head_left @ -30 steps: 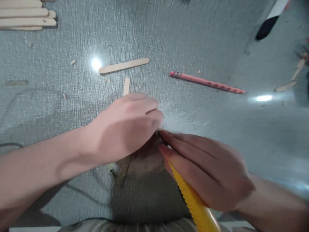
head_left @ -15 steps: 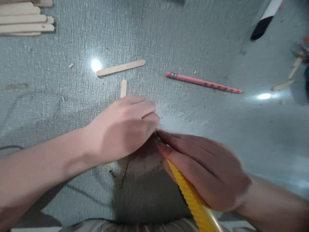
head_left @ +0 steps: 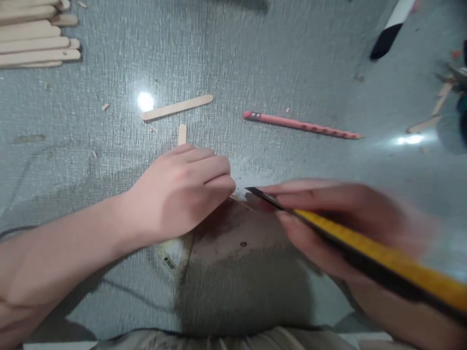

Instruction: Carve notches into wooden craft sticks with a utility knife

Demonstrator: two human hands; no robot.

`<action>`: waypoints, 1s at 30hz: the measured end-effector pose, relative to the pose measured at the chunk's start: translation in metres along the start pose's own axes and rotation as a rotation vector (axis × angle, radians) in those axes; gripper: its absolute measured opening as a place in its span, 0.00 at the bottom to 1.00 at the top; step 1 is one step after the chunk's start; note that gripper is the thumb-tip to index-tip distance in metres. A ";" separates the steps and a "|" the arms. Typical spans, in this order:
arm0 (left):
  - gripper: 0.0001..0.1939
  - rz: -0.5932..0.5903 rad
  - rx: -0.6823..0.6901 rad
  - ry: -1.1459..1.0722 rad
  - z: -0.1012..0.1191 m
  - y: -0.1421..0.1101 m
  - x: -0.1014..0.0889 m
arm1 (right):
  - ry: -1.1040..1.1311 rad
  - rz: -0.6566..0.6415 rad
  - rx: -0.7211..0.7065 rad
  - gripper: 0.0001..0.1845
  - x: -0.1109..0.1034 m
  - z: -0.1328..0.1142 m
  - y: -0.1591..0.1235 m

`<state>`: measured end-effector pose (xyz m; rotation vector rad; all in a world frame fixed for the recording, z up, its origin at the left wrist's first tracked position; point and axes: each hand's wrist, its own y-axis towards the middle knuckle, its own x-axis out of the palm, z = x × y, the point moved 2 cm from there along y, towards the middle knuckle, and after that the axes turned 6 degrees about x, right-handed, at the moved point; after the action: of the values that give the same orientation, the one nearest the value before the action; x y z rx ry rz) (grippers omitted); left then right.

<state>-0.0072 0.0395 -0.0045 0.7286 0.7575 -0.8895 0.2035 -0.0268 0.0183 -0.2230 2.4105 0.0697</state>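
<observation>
Right hand [head_left: 339,201] pinches utility knife [head_left: 365,246]; left hand [head_left: 186,189] (grip hidden) covers craft stick [head_left: 182,134] at twelve o'clock; cutting appears unfinished.

No legible text or numbers.

Was a craft spot, home or classroom unclear: grey textured worktop [head_left: 310,73] bore stacked wooden sticks [head_left: 32,46], pink pencil [head_left: 302,126], wood scraps [head_left: 105,106]; yellow cutter [head_left: 365,247] above.
</observation>
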 end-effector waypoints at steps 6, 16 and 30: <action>0.14 -0.019 0.062 -0.002 -0.005 0.000 -0.005 | 0.266 -0.120 -0.028 0.08 0.003 0.009 0.013; 0.06 0.012 0.140 0.030 -0.003 -0.001 -0.007 | 0.233 -0.026 -0.006 0.08 0.004 0.010 0.011; 0.02 -0.072 0.170 0.140 0.008 0.001 -0.001 | 0.163 0.048 -0.140 0.08 0.006 0.014 0.015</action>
<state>-0.0042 0.0342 0.0004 0.9257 0.8427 -0.9836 0.2051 -0.0110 0.0039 -0.2430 2.5761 0.2519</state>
